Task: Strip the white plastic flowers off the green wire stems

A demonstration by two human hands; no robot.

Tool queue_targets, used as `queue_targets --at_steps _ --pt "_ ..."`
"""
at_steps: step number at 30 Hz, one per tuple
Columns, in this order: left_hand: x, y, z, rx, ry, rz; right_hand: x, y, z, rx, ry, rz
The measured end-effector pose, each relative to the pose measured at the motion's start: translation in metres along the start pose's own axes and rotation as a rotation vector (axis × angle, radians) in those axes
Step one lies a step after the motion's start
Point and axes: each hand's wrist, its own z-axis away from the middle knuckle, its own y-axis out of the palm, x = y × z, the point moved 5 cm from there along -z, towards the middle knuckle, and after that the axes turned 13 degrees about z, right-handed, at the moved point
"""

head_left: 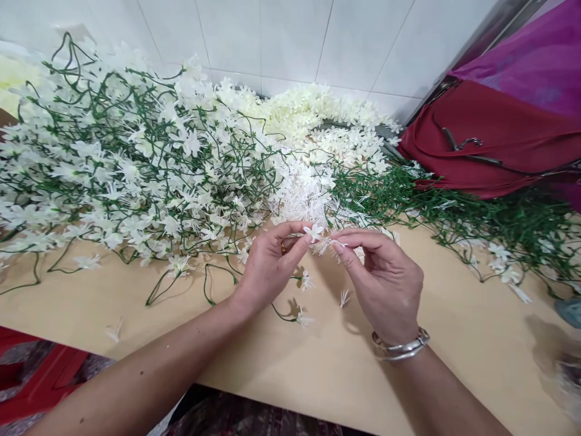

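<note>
My left hand (pixel 267 266) pinches a small white artificial flower (pixel 313 231) on a thin green stem between thumb and forefinger. My right hand (pixel 385 281) is closed in a pinch on a white spiky stamen piece (pixel 327 244) right beside that flower. Both hands hover just above the tan tabletop (pixel 318 357). A silver bangle (pixel 402 347) sits on my right wrist.
A large heap of green wire stems with white flowers (pixel 127 163) covers the left and back. Loose cream petals (pixel 318 115) pile by the tiled wall. Bare green stems (pixel 499 224) lie at the right, below a red and purple cloth (pixel 494 139). Stray flowers (pixel 302 318) dot the table.
</note>
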Motion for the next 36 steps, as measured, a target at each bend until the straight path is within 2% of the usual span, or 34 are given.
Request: queue_targets --at_steps 3,5,9,15,18,22,27,33,36 --pt "-0.003 0.007 0.003 0.059 -0.028 0.059 0.000 0.005 0.002 -0.011 -0.023 -0.004" --pt "-0.003 0.011 0.005 0.084 -0.073 0.105 -0.001 0.005 0.002 -0.031 -0.056 0.096" --pt "-0.001 0.010 0.006 0.063 -0.155 0.152 -0.004 0.004 0.001 -0.031 -0.082 0.302" --pt "0.001 0.008 0.006 0.060 -0.212 0.225 0.007 0.008 0.004 -0.048 -0.142 0.420" --pt "0.001 0.009 0.006 0.082 -0.234 0.275 0.004 0.011 0.005 -0.034 -0.089 0.373" --pt "-0.002 0.013 0.008 0.109 -0.203 0.330 -0.006 0.012 0.005 -0.006 0.024 0.192" --pt "-0.002 0.015 0.010 0.107 -0.139 0.379 -0.007 0.013 0.005 0.031 0.009 0.112" --pt "0.000 0.016 0.013 0.134 -0.095 0.320 -0.010 0.014 0.008 0.020 0.043 0.060" --pt "-0.002 0.016 0.014 0.156 -0.068 0.253 -0.015 0.014 0.007 0.025 0.121 -0.032"
